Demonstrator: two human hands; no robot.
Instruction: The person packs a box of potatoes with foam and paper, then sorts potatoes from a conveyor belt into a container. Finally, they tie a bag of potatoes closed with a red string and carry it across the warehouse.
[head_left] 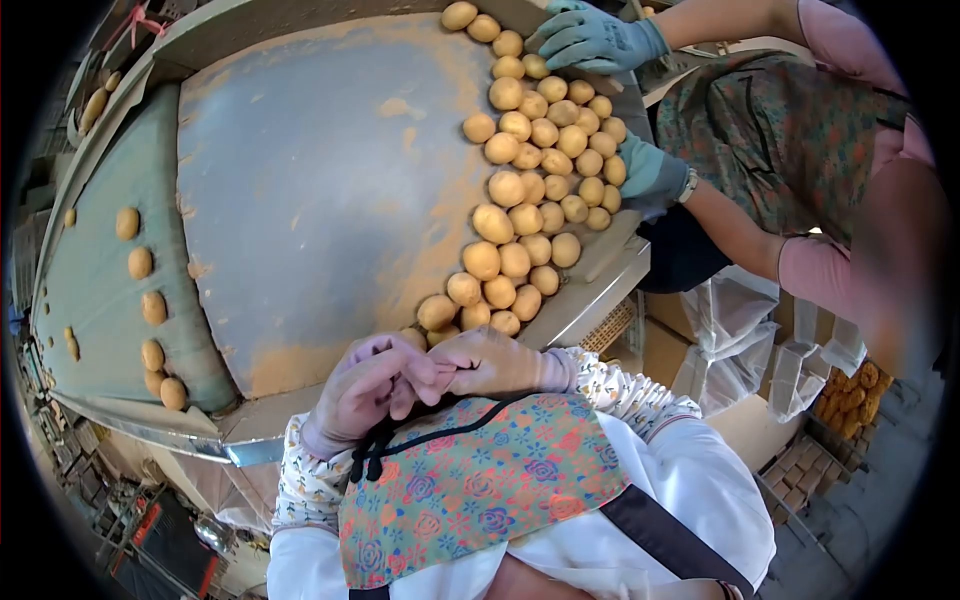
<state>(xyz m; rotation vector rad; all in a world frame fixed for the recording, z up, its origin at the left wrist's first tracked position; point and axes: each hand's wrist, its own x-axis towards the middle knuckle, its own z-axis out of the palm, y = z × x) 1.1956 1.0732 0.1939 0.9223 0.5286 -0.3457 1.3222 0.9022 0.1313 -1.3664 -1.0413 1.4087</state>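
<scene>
My left hand [372,388], in a thin pale glove, is at the front edge of the sorting table with its fingers curled towards my other hand. My right hand [492,360], also in a thin glove, meets it at the fingertips, fingers bent together. Whatever lies between them, if anything, is too small to make out. Just beyond my hands, round yellow potatoes [515,260] lie in a thick band along the right side of the grey, dusty metal table [330,190]. A flowered apron [480,490] with a black cord sits right below my hands.
Across to the right, a co-worker's gloved hands [590,42] are at the potatoes' outer edge. On the left, a green conveyor belt [95,270] carries several potatoes. Clear plastic bags [730,310] hang over cartons at right, near a filled orange-brown sack [850,400].
</scene>
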